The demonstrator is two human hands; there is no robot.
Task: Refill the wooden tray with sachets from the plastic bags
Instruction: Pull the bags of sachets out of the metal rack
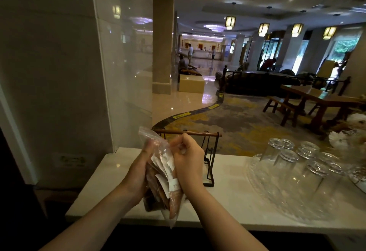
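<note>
My left hand (138, 173) and right hand (188, 157) both clasp the limp, slippery plastic bag (158, 163), right apparently pinching its top.

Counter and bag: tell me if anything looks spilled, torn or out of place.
Nothing stands out. Both hands, left hand and right hand, hold the plastic bag of sachets above the white counter; none have spilled. The glasses sit upside down on their clear tray. No wooden tray is in view.
</note>
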